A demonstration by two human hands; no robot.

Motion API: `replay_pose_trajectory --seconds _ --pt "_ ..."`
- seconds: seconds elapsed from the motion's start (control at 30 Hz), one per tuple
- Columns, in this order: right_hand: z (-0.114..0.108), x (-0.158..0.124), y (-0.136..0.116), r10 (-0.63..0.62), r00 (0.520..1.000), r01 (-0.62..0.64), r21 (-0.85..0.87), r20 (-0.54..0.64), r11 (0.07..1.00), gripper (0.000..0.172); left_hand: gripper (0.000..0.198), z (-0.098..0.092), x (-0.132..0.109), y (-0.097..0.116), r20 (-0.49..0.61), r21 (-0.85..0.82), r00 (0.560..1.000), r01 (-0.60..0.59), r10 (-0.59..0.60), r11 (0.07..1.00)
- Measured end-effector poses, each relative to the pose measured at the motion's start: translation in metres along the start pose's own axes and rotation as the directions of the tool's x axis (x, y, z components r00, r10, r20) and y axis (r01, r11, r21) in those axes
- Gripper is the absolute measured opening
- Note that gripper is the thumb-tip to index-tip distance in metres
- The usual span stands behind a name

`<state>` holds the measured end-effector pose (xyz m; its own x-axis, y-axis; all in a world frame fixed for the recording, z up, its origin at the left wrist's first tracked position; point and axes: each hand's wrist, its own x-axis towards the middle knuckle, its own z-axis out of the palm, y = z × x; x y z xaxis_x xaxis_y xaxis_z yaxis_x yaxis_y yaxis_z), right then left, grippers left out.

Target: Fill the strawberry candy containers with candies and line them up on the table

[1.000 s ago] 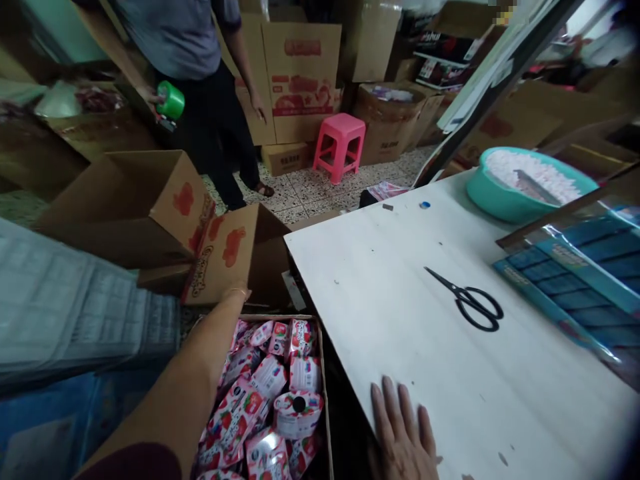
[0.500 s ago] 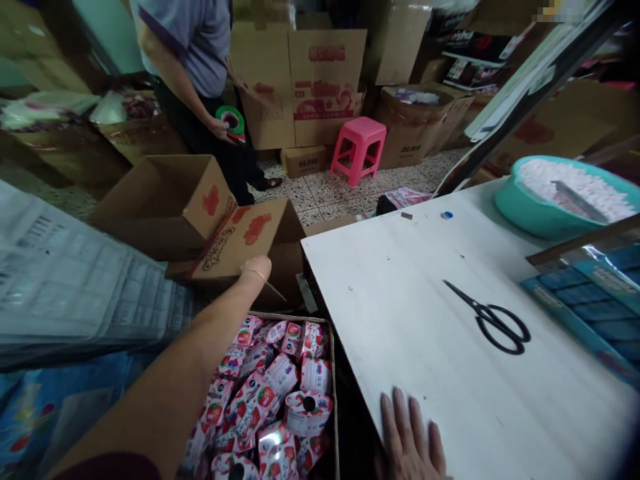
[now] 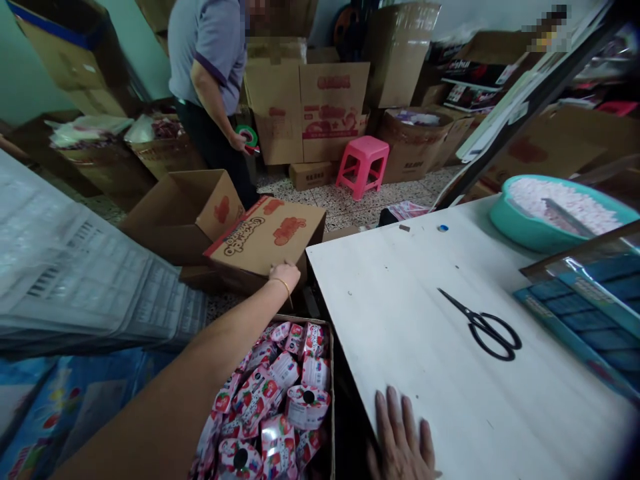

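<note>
**Left Hand Gripped a Box, Right Hand Lay Flat**

The left hand (image 3: 285, 275) was curled shut on the near edge of one brown box (image 3: 273, 233) with red print. That box sat just beside the corner of the counter (image 3: 400, 300). The right hand (image 3: 403, 440) lay flat on the white counter, fingers out, holding nothing. One pair of black scissors (image 3: 483, 327) lay on the counter, well apart from that hand. One teal bowl (image 3: 520, 227) sat at the far side. One open carton (image 3: 305, 321) under the left arm held pink packets (image 3: 300, 407), too many to count. One pink stool (image 3: 363, 167) stood further back.
</note>
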<state>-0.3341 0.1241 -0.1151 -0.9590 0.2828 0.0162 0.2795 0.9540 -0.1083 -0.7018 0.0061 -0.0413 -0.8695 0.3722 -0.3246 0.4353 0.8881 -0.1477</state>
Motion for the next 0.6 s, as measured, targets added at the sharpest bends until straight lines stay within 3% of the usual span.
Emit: replay_pose_trajectory --seconds 0.2,0.37,0.5,0.6 --pt "0.008 -0.002 0.003 0.004 1.0 -0.004 -0.014 -0.021 1.0 0.07 0.044 0.021 -0.038 -0.048 0.013 0.072 0.994 0.112 -0.113 0.991" --pt "0.004 -0.002 0.005 0.018 0.999 -0.017 -0.038 0.033 0.999 0.061 0.04 0.024 -0.051 -0.076 0.024 0.089 0.981 0.191 -0.194 0.978" --pt "0.0 0.001 0.003 0.003 1.0 -0.003 -0.034 0.017 0.999 0.061 0.037 0.018 -0.055 -0.078 0.008 0.089 0.986 0.165 -0.166 0.982" --pt "0.007 0.001 0.0 0.009 0.999 -0.01 -0.022 -0.047 1.0 0.066 0.035 0.015 -0.053 -0.059 -0.021 0.082 0.993 0.118 -0.117 0.99"
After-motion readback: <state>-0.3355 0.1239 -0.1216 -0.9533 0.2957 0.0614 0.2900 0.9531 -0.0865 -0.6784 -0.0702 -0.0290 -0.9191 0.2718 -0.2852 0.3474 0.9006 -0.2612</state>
